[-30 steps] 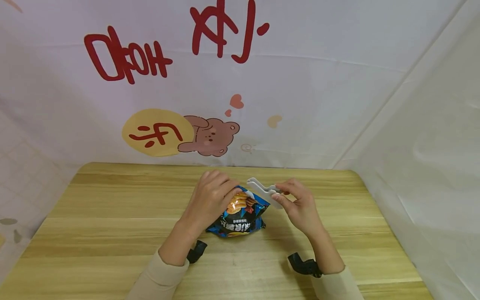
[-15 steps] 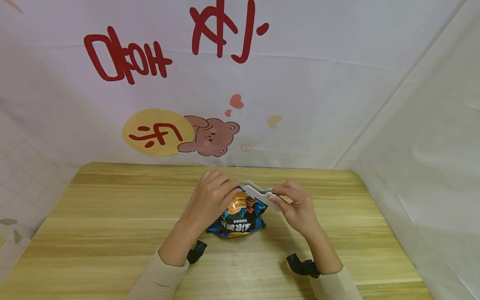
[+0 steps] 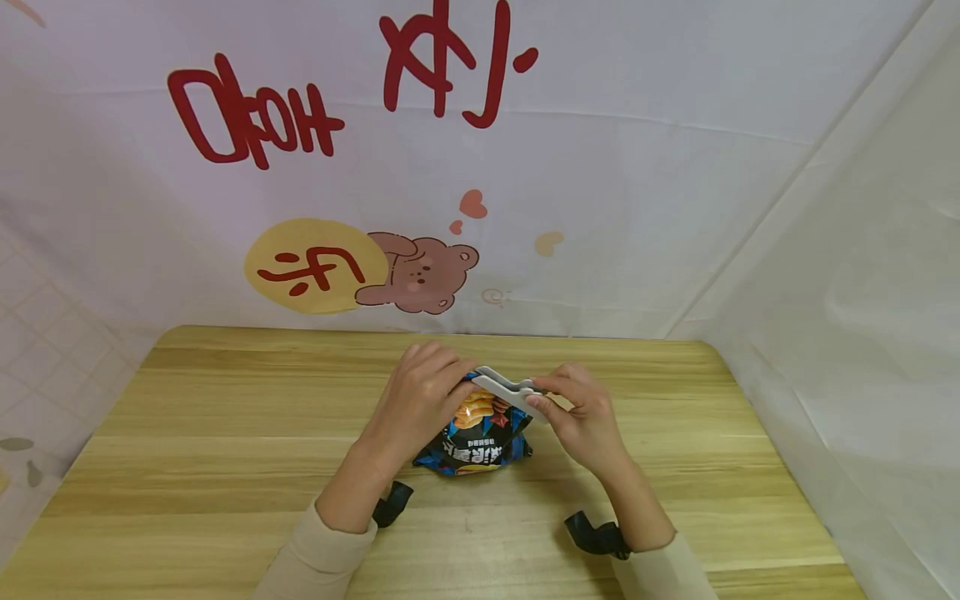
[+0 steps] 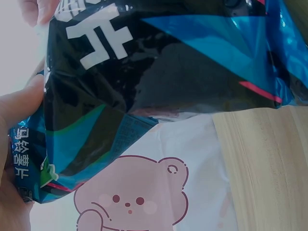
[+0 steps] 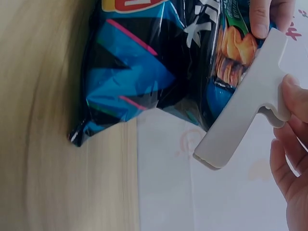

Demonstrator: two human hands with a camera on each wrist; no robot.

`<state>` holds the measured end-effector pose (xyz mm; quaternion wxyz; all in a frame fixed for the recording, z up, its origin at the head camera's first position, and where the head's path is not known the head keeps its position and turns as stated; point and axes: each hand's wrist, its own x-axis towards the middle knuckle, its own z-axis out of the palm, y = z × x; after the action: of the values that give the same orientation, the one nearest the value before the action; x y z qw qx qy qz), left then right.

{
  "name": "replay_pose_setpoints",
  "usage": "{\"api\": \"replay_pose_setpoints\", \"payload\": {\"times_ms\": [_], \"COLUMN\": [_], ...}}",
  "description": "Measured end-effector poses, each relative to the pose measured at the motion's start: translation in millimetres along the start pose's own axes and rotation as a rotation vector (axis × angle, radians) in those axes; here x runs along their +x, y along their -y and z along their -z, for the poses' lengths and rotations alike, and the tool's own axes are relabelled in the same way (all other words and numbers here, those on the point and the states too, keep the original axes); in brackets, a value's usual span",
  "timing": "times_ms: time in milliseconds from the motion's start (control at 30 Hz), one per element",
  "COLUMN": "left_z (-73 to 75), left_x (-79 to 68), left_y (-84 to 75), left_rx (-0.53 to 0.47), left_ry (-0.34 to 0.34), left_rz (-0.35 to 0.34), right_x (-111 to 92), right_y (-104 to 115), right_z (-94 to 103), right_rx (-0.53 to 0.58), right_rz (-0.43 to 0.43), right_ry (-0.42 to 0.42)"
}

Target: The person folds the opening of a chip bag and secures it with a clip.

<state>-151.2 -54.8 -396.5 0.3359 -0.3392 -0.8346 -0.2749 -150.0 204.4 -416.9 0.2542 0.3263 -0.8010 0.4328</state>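
A blue and black chip bag stands on the table, its top folded over. My left hand pinches that fold at its left part; in the left wrist view its thumb presses the bag. My right hand grips the handles of a white bag clip between thumb and fingers. In the right wrist view the clip lies along the folded top edge of the bag, close to the left hand's fingertips. How far the fold sits inside the clip is hidden.
The wooden table reaches back to a white cloth backdrop printed with a bear and red characters. A black wrist mount hangs by the right forearm, another black mount by the left.
The right hand has moved left with the clip, which has gone from beside the bag's top corner to along its folded edge. The left hand has stayed in place.
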Motion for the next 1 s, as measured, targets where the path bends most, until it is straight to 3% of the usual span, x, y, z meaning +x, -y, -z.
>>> {"api": "replay_pose_setpoints", "payload": {"times_ms": [600,1000], "left_z": [0.6,1.7], "left_x": [0.2,1.4], "left_y": [-0.6,-2.1], "left_rx": [0.045,0.054], "left_ry": [0.010,0.015], "left_rz": [-0.028,-0.020], "right_x": [0.4,0.3], "right_y": [6.5,5.9], "right_z": [-6.5,-7.5], "right_rx": [-0.067,-0.039], "right_rz": [0.016,0.023], "right_ry": [0.024,0.015]}}
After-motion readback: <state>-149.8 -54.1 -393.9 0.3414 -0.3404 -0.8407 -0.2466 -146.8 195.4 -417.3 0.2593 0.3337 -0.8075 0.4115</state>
